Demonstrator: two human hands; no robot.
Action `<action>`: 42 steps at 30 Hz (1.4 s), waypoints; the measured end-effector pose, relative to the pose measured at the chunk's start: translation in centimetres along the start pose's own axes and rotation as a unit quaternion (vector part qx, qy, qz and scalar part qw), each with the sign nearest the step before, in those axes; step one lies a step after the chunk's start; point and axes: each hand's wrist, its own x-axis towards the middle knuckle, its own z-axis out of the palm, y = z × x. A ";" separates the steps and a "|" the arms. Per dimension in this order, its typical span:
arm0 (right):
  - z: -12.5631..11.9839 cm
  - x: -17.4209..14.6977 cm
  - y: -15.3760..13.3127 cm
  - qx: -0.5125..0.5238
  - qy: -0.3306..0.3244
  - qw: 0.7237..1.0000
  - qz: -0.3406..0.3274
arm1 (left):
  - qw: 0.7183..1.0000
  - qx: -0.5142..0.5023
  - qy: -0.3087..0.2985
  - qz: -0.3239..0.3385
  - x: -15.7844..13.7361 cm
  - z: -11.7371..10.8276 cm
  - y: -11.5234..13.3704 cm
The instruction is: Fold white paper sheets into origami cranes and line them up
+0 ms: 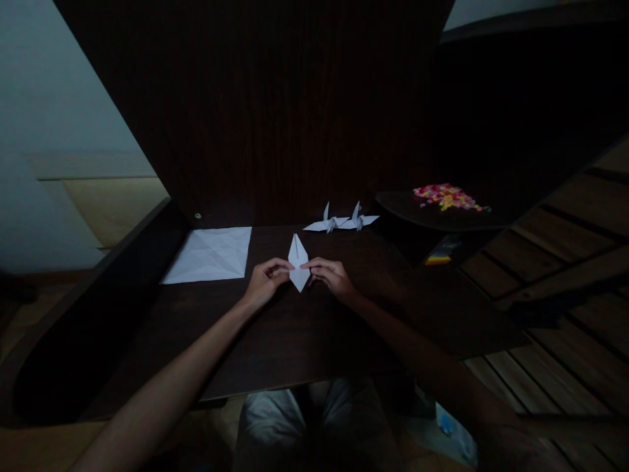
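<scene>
A white folded origami paper (pixel 299 280), shaped like a narrow diamond with a slit down its upper half, is held between my two hands just above the dark desk. My left hand (pixel 266 280) pinches its left corner between thumb and fingers. On the opposite corner my right hand (pixel 334 278) closes in the same way, its lower fingers partly behind the paper. Behind it, two finished paper cranes, a left crane (pixel 328 223) and a right crane (pixel 360 221), stand side by side against the back panel. Creased white paper (pixel 211 254) lies flat to the left.
The dark wooden desk (pixel 285 347) has a raised side panel (pixel 98 308) on the left and a tall back panel (pixel 295 118). A small shelf (pixel 393 204) on the right carries a pile of colourful small pieces (pixel 447 195). Wooden slats (pixel 555 367) lie beyond it.
</scene>
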 end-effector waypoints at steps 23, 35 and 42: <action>0.3 0.2 1.1 -0.008 0.021 0.999 -0.035 | 1.000 -0.009 -0.014 -0.001 -0.1 0.2 -0.4; 0.2 0.1 0.8 0.013 0.026 0.999 -0.014 | 1.000 -0.008 0.005 0.010 0.0 0.2 -0.4; 0.1 0.3 1.3 0.053 0.010 0.999 0.004 | 0.998 -0.009 0.030 0.047 0.4 -0.1 -1.0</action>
